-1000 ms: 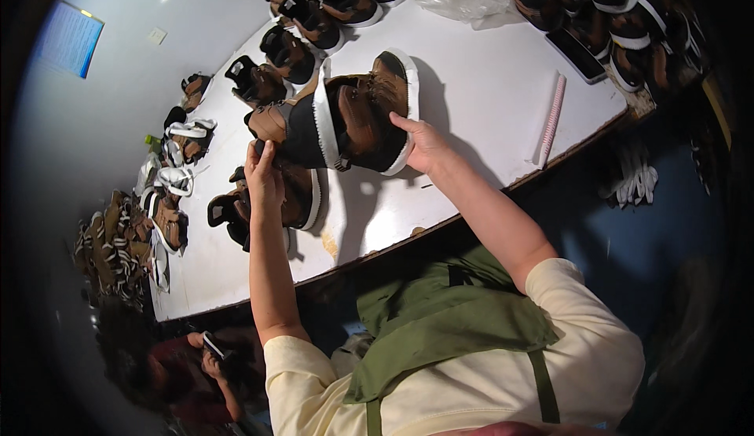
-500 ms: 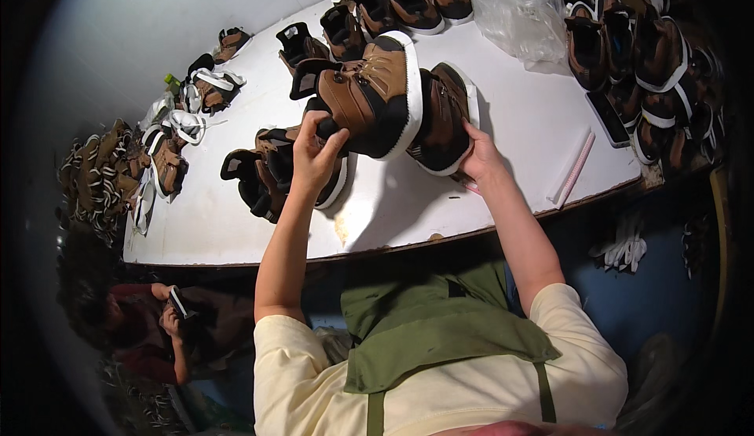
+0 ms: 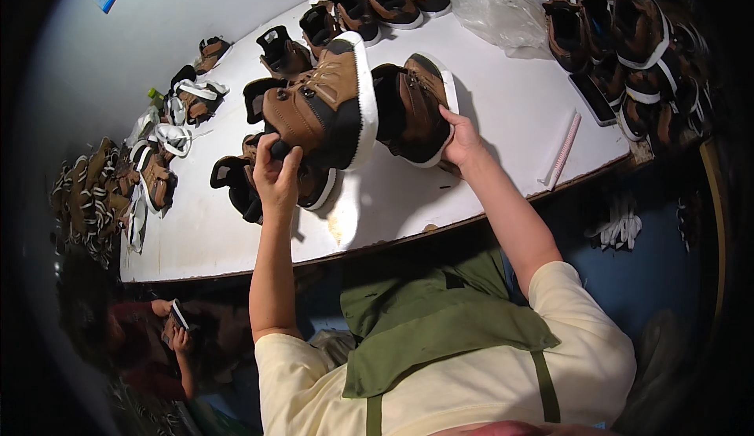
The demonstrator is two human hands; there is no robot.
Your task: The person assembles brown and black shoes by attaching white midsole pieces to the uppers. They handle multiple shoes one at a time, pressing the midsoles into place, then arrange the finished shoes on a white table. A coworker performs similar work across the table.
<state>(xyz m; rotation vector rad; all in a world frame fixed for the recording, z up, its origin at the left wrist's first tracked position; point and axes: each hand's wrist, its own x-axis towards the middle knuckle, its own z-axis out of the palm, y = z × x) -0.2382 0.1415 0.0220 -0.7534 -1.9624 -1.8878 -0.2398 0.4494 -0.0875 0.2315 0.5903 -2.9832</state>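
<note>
My left hand [image 3: 275, 177] pinches the black padded collar at the heel of a brown boot [image 3: 318, 106] with a white sole. That boot is raised over the table and tilted, its sole turned to the right. Just right of it, my right hand [image 3: 462, 139] grips a matching dark brown boot [image 3: 412, 114] by its sole, fingers partly hidden underneath. Behind and below my left hand, more boots [image 3: 236, 181] stand on the white table [image 3: 377, 208], partly covered by the raised boot.
Finished-looking boots [image 3: 393, 0] stand in rows at the back, beside a clear plastic bag [image 3: 499, 8]. More boots [image 3: 640, 31] pile up at right, near a dark phone [image 3: 592, 98] and a pinkish strip [image 3: 561, 153]. Shoe parts [image 3: 157, 173] lie left. A co-worker's hand [image 3: 181, 338] shows lower left.
Both boots have shifted left in the picture with my hands, and the table view has shifted too. The left boot has tilted a little more. Both hands keep their hold.
</note>
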